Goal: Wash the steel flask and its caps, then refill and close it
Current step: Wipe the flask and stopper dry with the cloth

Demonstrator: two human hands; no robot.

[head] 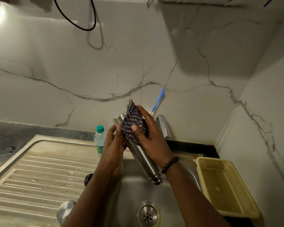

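Steel gleams over a kitchen sink (184, 171) as a person holds a flask (141, 154) tilted above the basin, its mouth up and away, its base low near the right wrist. The left hand (112, 145) grips the flask's upper body, fingers curled round it. The right hand (146, 131) presses a striped cloth (133, 123) against the flask's neck, fingers and thumb wrapped over the fabric. A round steel cap (65, 210) rests on the ribbed drainboard (31, 177), partly hidden by the left forearm. A plastic water bottle (99, 140) stands behind the left hand, a yellow basket (226, 185) sits at the sink's right edge, and a tap (162, 125) rises behind the right hand.
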